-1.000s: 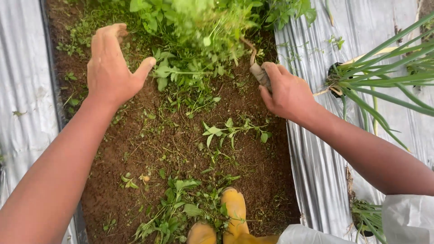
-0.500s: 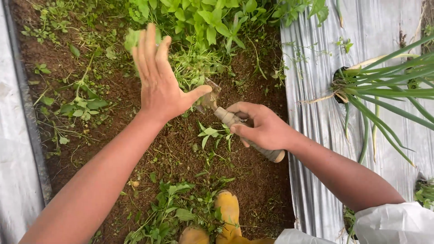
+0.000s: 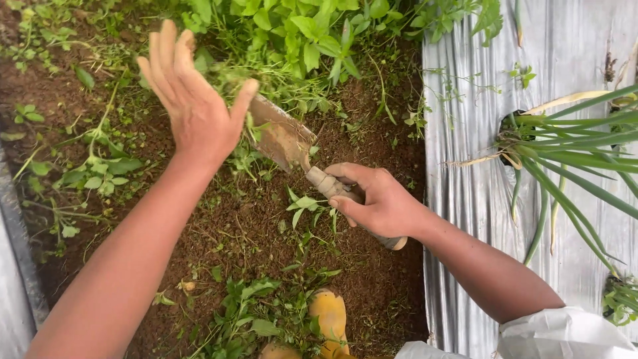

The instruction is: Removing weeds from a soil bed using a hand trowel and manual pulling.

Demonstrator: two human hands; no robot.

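My right hand (image 3: 379, 201) grips the wooden handle of a small trowel (image 3: 286, 137), whose soil-caked metal blade points up-left into a clump of green weeds (image 3: 292, 40). My left hand (image 3: 193, 106) hovers above the soil just left of the blade, fingers spread and holding nothing; its thumb nearly meets the blade. Brown soil (image 3: 259, 219) with scattered small weeds lies beneath both hands.
Silver plastic mulch sheeting (image 3: 478, 199) covers the bed on the right, with a long-leaved green plant (image 3: 565, 139) growing through a hole. Another strip of sheeting (image 3: 13, 292) edges the left. A yellow boot tip (image 3: 329, 316) shows at the bottom.
The trowel has swung from lying low toward the right up into the weed clump. My left hand stayed raised and open, now closer to the blade.
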